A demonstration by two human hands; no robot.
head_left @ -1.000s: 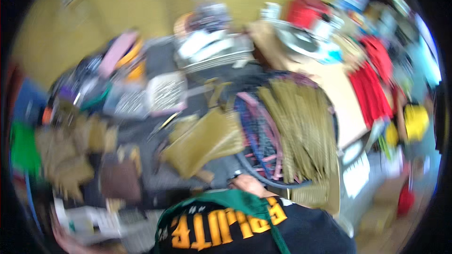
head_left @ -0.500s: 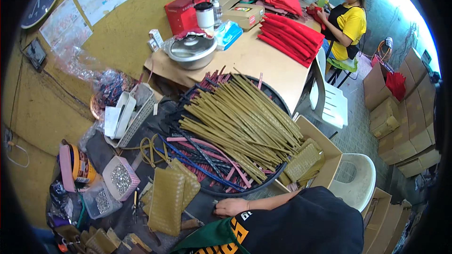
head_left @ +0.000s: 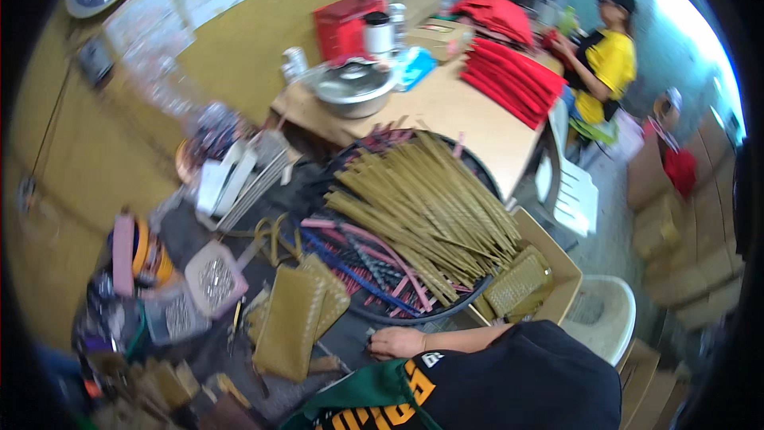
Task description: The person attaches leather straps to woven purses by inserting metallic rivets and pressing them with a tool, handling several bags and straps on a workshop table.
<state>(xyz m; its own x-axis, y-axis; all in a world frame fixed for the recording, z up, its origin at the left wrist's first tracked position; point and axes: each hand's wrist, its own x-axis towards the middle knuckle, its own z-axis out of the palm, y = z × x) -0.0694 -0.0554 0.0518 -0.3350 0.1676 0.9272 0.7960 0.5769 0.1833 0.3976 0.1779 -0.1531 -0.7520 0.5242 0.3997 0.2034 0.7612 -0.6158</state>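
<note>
My right hand (head_left: 396, 343) rests low on the dark worktop, its fingers curled; a small greyish bit shows at the fingertips, too blurred to name. My left hand does not show. Just left of the right hand lie olive woven-pattern pouches (head_left: 288, 326), partly overlapping, with a looped olive strap (head_left: 274, 239) beyond them. Ahead stands a big round black tub (head_left: 362, 317) heaped with long olive strips (head_left: 422, 207). Pink, blue and black strips (head_left: 382, 259) lie beneath them.
Containers of small metal pieces (head_left: 215, 279) stand at left, near an orange-labelled tub (head_left: 153, 259). An open carton (head_left: 567, 271) with olive pouches is beside the tub. Beyond, a table (head_left: 446, 115) bears red fabric (head_left: 513, 80) and a lidded pot (head_left: 354, 95); a person in yellow (head_left: 613, 64) sits there.
The view has shifted, so the scene sits slightly to the right, and it is blurrier. My right hand stays in about the same place beside the pouches.
</note>
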